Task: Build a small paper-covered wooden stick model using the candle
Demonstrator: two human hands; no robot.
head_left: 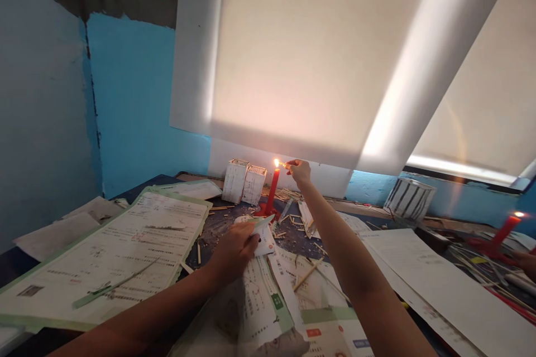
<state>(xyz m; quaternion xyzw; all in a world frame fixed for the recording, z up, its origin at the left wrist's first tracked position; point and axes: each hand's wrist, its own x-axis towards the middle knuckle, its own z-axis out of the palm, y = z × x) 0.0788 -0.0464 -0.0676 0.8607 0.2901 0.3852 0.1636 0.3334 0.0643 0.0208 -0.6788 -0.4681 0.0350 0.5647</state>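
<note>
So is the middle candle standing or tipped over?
Standing: the candle rises from a red base, top beside the right hand.

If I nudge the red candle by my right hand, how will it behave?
The red candle could tip, being tall and slender. What looks like red wax around its foot may anchor it. Near the flame, its top is probably soft.

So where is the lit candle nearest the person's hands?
In the head view, the candle stands near the centre, just right of two white boxes, with the right hand beside its flame.

Bare forearms [360, 259], bare left hand [233, 250], bare right hand [299, 171]
</note>
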